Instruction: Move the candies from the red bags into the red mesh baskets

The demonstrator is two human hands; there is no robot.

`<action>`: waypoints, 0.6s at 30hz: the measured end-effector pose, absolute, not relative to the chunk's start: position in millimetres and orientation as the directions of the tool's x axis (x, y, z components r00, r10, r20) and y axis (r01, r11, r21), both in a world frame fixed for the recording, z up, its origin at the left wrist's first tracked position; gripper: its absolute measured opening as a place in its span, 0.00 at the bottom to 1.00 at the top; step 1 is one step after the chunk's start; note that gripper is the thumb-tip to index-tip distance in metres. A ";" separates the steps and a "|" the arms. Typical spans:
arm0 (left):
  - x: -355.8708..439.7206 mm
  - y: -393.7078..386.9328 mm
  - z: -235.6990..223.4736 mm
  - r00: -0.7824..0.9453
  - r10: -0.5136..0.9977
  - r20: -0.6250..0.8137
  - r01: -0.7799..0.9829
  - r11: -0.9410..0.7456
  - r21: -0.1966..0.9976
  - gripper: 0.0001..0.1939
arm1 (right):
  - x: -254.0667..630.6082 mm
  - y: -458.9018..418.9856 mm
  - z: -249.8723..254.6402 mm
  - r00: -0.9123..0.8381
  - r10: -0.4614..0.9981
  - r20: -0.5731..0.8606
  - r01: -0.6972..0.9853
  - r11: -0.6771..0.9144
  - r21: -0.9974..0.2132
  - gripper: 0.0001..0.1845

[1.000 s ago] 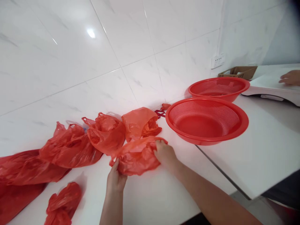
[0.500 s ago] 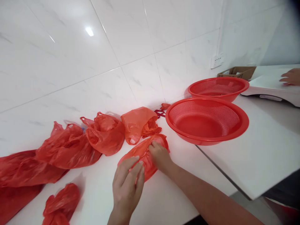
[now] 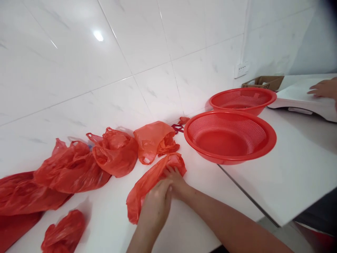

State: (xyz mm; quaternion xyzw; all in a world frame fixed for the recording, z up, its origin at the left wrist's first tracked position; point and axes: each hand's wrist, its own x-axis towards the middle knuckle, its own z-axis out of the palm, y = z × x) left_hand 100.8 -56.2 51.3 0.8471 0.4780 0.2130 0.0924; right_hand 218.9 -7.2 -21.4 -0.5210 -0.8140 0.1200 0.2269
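Observation:
A crumpled red plastic bag [image 3: 139, 196] lies stretched out on the white table in front of me. My right hand [image 3: 175, 178] rests in its upper end, fingers apart and pressed onto the film. Close beside it, my left hand [image 3: 158, 200] reaches across the bag with its fingers bent closed around the film; the fingertips are partly hidden. The two hands overlap near the right wrist. Just behind is a lighter red plastic bag [image 3: 152, 138] with its handle loop toward me.
Along the wall sit filled red bags [image 3: 116, 151], with a smaller red bundle [image 3: 64, 232] at front left. Two red colanders, the nearer colander [image 3: 229, 158] and the farther colander [image 3: 242, 92], stand right. Beyond are a cardboard box [image 3: 273, 84], a white scale [image 3: 297, 96] and another person's hand [image 3: 325, 88].
My left hand let go of the bag's left edge, then moved right and up to the right hand. The bag now lies lower and longer on the table. My right hand has pressed into it.

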 end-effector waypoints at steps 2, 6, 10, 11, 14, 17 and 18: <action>91.1 -30.5 42.6 0.373 0.896 0.242 0.864 -0.430 0.262 0.17 | 223.6 -7.2 -21.5 -0.341 0.903 0.260 0.799 0.424 -0.426 0.19; 52.9 18.8 26.9 0.236 0.886 0.400 0.960 -0.277 0.048 0.22 | 240.9 -3.4 -17.0 -0.346 0.908 0.237 0.751 0.419 -0.510 0.19; 35.0 16.5 22.2 0.366 0.746 0.557 0.872 -0.484 0.076 0.17 | 250.4 1.3 -12.6 -0.293 0.932 0.214 0.779 0.363 -0.511 0.17; 34.4 9.5 22.2 0.331 0.688 0.646 0.859 -0.502 0.095 0.16 | 250.6 1.9 -12.3 -0.282 0.937 0.207 0.793 0.349 -0.500 0.18; 33.8 -11.1 20.9 -0.038 0.598 0.800 0.883 -0.354 0.307 0.21 | 249.0 3.1 -13.4 -0.261 0.946 0.193 0.818 0.323 -0.476 0.19; 30.7 -18.3 12.5 -0.414 0.743 0.526 0.655 -0.158 0.739 0.35 | 246.3 4.4 -14.7 -0.231 0.948 0.220 0.820 0.311 -0.480 0.21; 29.3 -17.4 8.1 -0.458 0.801 0.385 0.508 -0.120 0.853 0.35 | 245.2 4.2 -14.0 -0.219 0.946 0.240 0.816 0.312 -0.487 0.22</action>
